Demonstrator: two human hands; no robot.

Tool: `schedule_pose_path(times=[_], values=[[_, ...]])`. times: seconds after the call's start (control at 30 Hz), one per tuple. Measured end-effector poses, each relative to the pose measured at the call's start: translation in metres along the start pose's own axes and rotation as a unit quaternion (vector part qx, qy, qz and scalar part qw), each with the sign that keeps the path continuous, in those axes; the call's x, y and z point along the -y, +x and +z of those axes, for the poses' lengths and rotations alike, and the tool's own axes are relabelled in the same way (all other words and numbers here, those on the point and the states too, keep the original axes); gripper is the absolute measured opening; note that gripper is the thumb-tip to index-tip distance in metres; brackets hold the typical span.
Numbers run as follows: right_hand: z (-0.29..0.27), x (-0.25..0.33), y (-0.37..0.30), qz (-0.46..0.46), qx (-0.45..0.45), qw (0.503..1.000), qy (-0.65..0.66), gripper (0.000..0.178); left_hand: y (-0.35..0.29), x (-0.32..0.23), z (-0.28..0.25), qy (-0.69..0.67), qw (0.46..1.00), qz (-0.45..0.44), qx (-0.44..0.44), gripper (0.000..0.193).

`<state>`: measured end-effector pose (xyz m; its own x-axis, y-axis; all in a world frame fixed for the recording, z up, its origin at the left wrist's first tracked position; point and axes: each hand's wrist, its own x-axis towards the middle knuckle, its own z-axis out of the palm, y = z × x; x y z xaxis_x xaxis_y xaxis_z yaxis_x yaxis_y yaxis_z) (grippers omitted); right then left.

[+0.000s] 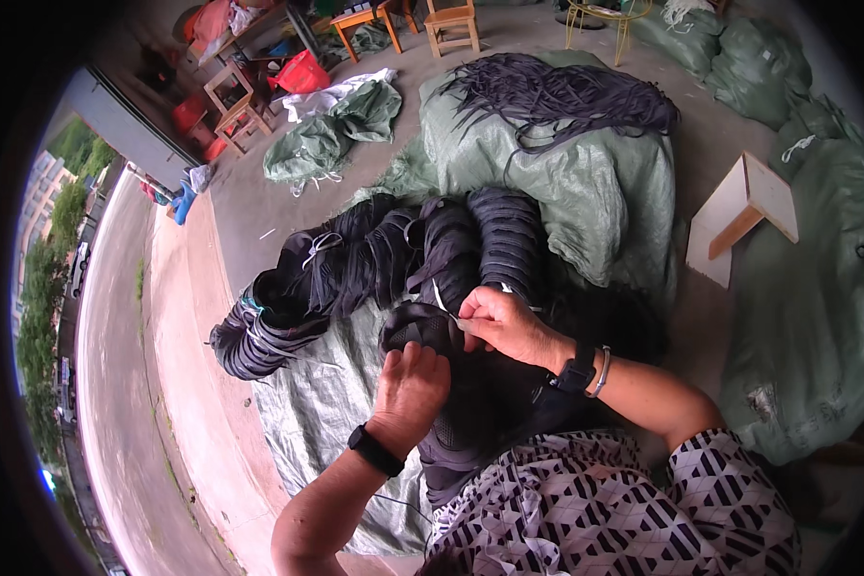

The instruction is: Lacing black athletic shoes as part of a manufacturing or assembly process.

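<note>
On my lap lies a dark padded piece with a mesh panel; its exact kind I cannot make out. My left hand closes on its near edge, fingers curled over. Just to the right, my right hand is closed in a pinch, thumb against forefinger, close to the piece's right edge. Whatever lies in that pinch is too small to name. More black material is heaped under my hands. Beyond them are several bundles of stacked black pieces, some tied with pale string.
A green woven sack bears a heap of dark strips. To the right are an angled wooden board and large green sacks. A woven sheet lies under the bundles. Wooden chairs and a red basket stand farther back.
</note>
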<state>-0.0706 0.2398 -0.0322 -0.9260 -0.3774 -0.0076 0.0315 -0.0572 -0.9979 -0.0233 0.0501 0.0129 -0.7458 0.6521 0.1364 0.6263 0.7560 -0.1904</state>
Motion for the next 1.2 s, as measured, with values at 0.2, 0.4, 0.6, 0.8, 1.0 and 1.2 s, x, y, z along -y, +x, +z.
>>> schedule_pose_path(times=[0.2,0.4,0.6,0.8,1.0,1.2], values=[[-0.007,0.002,0.003,0.064,0.014,0.998,0.010,0.011,0.007,0.005,0.001,0.048,0.998,0.048,0.012,0.009],[-0.002,0.008,0.013,0.043,0.093,0.995,-0.009,0.010,-0.001,0.007,0.000,-0.152,0.985,-0.052,-0.065,0.017],[0.010,0.003,0.021,-0.032,0.098,0.967,-0.234,0.007,0.002,0.012,0.008,-0.160,0.986,-0.038,-0.027,0.013],[0.010,0.003,0.024,0.019,0.136,0.977,-0.161,0.009,-0.005,-0.037,-0.029,-0.491,0.871,0.004,0.013,0.008],[0.012,0.008,0.014,-0.116,0.094,0.933,-0.326,0.008,-0.009,-0.047,-0.041,-0.419,0.908,-0.006,-0.005,0.019],[0.019,0.017,0.007,-0.258,0.121,0.830,-0.480,0.011,0.001,0.035,-0.010,-0.134,0.987,-0.044,-0.083,0.010]])
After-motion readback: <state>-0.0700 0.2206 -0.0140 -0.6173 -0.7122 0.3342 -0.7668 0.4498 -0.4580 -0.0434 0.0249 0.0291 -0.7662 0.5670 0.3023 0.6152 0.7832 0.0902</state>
